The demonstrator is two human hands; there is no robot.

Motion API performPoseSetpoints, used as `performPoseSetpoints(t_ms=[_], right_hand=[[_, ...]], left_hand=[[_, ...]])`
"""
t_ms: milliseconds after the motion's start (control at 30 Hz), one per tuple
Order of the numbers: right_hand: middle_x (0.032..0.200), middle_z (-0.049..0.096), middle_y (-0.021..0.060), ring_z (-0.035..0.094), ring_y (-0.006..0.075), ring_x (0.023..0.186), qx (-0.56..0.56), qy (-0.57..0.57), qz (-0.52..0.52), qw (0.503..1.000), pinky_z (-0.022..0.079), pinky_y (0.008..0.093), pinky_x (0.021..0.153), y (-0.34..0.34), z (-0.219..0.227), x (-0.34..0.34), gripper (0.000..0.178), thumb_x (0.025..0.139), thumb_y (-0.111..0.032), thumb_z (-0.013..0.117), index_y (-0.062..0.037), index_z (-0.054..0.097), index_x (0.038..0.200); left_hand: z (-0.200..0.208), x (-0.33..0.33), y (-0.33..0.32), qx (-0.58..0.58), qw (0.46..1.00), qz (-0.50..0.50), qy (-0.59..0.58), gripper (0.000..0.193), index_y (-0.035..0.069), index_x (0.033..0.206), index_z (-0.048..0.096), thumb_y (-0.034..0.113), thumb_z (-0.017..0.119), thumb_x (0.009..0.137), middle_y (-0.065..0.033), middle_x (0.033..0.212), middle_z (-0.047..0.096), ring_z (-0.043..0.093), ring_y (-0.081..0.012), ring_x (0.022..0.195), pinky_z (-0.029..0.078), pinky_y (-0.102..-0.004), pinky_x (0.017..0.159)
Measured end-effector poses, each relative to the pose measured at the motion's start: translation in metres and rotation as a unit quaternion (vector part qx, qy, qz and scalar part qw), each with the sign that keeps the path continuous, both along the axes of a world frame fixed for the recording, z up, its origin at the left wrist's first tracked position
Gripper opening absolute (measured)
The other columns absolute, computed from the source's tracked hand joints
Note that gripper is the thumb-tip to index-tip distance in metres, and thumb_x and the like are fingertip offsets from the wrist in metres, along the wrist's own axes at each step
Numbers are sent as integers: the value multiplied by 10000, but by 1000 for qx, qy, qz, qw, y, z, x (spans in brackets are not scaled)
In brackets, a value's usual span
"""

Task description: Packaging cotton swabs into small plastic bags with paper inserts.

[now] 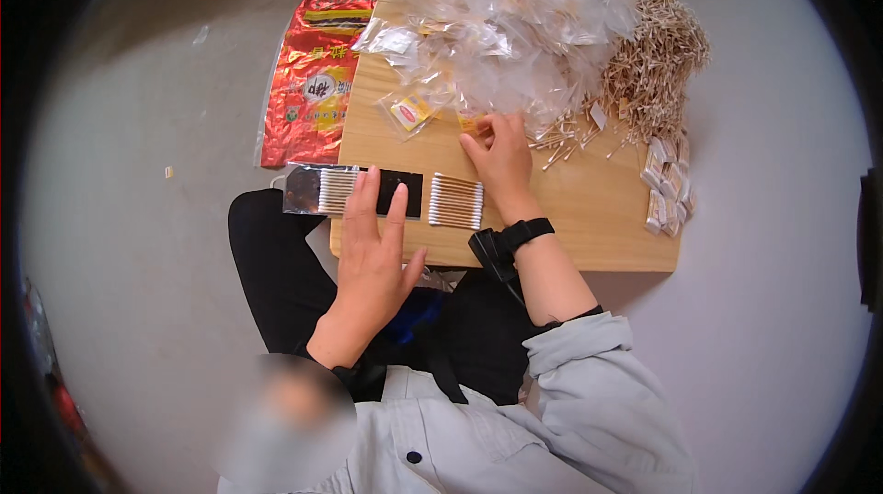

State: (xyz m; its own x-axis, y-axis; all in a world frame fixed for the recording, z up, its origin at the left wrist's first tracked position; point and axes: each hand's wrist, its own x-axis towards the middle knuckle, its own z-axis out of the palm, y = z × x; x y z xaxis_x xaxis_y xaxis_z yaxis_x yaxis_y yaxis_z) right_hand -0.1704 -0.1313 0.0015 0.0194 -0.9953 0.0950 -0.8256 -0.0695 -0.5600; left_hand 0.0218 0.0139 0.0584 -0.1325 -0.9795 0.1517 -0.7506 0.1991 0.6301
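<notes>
My left hand [372, 241] is open, fingers stretched over a long black strip [412, 190] with clear plastic. A row of white-tipped cotton swabs [337, 192] lies side by side on this strip, partly under the fingers. Just right of it, another neat row of cotton swabs [456, 201] lies on the wooden table [570, 227]. My right hand [501, 161] reaches to the near edge of the bag pile, its fingers curled and closed on a small clear packet with a yellow label [471, 120]. The fingers partly hide this packet.
A heap of clear plastic bags [515, 25] covers the table's far part. Right of it is a big pile of loose cotton swabs [658, 52], with small white boxes [669, 183] nearer me. Another yellow-labelled packet [410, 111] lies left; a red bag [313, 80] hangs beside the table.
</notes>
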Motion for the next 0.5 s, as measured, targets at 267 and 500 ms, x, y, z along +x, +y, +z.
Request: performPoseSetpoints(t_ms=[267,500], right_hand=[[1046,535,105,598,271,951,-46,79,9,996,519,403,746,5,3,11,390,730,-258,794,-85,607,1026],[1035,558,106,631,235,700,86,17,9,996,530,342,718,3,16,9,380,731,-200,783,-36,610,1027]], left_hand=[[-7,17,3,-5,999,31,34,706,33,1412,393,51,716,784,-245,1513,255,295,-420,1392,328,-459,1114],[-9,26,5,-10,998,52,44,669,34,1400,409,59,702,799,-233,1500,288,319,-414,1378,329,-451,1114]])
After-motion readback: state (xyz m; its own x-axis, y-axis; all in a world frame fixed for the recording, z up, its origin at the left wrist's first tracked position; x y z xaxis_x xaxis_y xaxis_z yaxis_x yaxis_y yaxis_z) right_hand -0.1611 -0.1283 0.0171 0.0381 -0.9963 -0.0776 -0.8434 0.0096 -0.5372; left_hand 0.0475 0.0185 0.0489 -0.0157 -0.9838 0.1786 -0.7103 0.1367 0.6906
